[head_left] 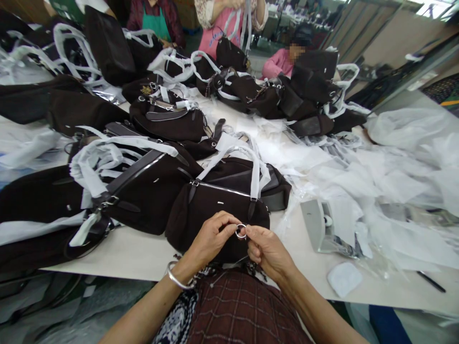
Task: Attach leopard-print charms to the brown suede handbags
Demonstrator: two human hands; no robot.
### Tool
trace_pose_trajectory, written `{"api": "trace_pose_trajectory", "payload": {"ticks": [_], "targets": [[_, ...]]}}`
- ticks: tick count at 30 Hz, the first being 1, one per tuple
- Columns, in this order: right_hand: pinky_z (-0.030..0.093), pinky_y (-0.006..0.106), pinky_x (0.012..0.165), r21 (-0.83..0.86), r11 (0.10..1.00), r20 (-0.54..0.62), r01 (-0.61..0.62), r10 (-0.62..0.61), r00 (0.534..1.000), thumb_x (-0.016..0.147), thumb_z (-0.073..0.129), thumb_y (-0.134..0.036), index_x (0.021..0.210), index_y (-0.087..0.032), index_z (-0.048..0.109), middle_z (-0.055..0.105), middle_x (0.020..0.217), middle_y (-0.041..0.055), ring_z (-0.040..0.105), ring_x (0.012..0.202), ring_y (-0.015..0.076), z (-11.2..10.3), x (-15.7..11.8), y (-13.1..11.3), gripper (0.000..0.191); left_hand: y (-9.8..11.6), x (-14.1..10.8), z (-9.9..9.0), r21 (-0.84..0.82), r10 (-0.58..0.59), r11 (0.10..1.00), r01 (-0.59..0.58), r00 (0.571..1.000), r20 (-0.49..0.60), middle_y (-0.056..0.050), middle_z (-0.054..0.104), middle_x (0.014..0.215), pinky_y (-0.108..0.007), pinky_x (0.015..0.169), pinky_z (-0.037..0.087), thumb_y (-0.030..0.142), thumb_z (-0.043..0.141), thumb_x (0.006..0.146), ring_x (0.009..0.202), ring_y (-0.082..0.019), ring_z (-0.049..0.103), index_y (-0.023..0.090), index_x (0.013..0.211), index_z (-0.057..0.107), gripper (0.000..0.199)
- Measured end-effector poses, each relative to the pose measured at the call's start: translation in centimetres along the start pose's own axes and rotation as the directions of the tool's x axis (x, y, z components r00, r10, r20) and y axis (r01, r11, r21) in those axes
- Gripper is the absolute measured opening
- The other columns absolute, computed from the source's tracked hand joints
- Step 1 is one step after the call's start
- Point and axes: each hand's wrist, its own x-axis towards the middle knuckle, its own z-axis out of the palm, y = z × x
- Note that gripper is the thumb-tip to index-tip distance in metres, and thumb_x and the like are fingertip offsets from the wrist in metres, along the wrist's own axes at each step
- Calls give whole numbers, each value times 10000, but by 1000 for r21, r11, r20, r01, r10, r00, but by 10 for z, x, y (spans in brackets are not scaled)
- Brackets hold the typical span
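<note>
At the table's point(136, 253) near edge, around the middle, head view: both hands are meeting over a metal ring point(241, 238). Left hand point(214, 235) is pinching it from one side, thumb and index fingers closing on the rim; right hand point(267, 249) is gripping the opposite side between thumb and index, other fingers curling in. No hand is sitting idle.

Ring is hanging in the air in front of a dark brown bag point(199, 210), which is standing just behind the hands, close to the near edge. White-wrapped handles point(255, 179) are rising from that bag. A second dark bag point(143, 200) is leaning right beside it, toward the left edge.

Toward the right: a pale grey box point(311, 224) is standing open, loose white wrapping point(405, 177) is spreading behind it, a white pad point(344, 278) and a black pen point(432, 282) are lying by the near edge. More dark bags point(265, 93) are piling up toward the far edge, co-workers point(229, 28) working beyond.

Step in hand, my read: working the ring with both sets of fingertips. Whether it's opening, I can't tell. Next move is probably calling for a steady hold one side, fine fingertip control the other.
</note>
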Motion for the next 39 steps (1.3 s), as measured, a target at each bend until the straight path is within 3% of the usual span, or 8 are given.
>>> {"api": "trace_pose_trajectory", "payload": {"ticks": [4, 8, 14, 18, 21, 24, 29, 39], "targets": [[184, 188, 349, -110, 993, -16, 49, -51, 999, 765, 714, -511, 782, -130, 675, 396, 383, -84, 267, 330, 28, -2, -2, -2, 383, 3, 2, -3, -13, -37, 999, 38, 999, 38, -32, 656, 840, -278, 794, 435, 286, 583, 875, 829, -177, 593, 184, 810, 681, 155], [201, 202, 368, -241, 964, -67, 111, -131, 989, 773, 704, -504, 913, -138, 708, 420, 391, -77, 297, 348, 44, -10, -8, -13, 391, 2, 3, -4, -152, -75, 985, 83, 995, 58, -13, 614, 794, -251, 702, 439, 278, 584, 870, 734, -144, 567, 172, 840, 640, 123], [249, 226, 419, -497, 833, -149, 243, -357, 922, 772, 720, -454, 983, -152, 727, 483, 457, -46, 384, 424, 75, -23, -10, -38, 368, 5, 8, -6, -411, -11, 909, 75, 988, 154, -18, 566, 816, -260, 680, 487, 334, 582, 890, 680, -128, 602, 156, 847, 593, 184], [271, 222, 418, -415, 889, -6, 192, -214, 977, 764, 724, -462, 1070, -154, 700, 506, 486, -48, 397, 420, 78, -13, -10, -42, 434, 8, 15, -3, -503, 43, 863, 47, 985, 166, -36, 547, 889, -256, 619, 506, 368, 588, 883, 674, -133, 612, 157, 860, 597, 212], [297, 213, 419, -381, 915, 113, 132, -96, 989, 766, 721, -469, 1037, -153, 697, 549, 542, -36, 405, 421, 68, -4, -11, -35, 417, 9, 22, 0, -385, 82, 921, -52, 995, 61, -35, 526, 899, -227, 602, 463, 359, 570, 893, 663, -105, 547, 153, 812, 621, 227], [268, 197, 414, -311, 944, 142, 106, -64, 988, 765, 729, -461, 913, -146, 691, 492, 499, -60, 359, 407, 49, 0, -11, -27, 350, 7, 27, 3, -244, 96, 965, -100, 995, -27, -21, 529, 853, -226, 664, 435, 311, 567, 891, 725, -117, 516, 159, 801, 629, 187], [239, 196, 412, -204, 975, 153, 83, -52, 987, 782, 723, -448, 899, -141, 671, 438, 446, -81, 314, 398, 42, -2, -9, -21, 333, 1, 26, 9, -318, -62, 945, 77, 996, 58, 29, 533, 699, -212, 572, 389, 313, 549, 888, 600, -92, 469, 166, 856, 588, 155], [207, 190, 381, -202, 975, 87, 88, -72, 994, 772, 731, -439, 969, -128, 684, 433, 440, -85, 294, 378, 37, -4, -1, -18, 372, -9, 26, 14, -371, -250, 900, 228, 968, -12, 39, 555, 589, -195, 466, 410, 388, 610, 837, 476, -82, 494, 156, 831, 598, 232]]}}
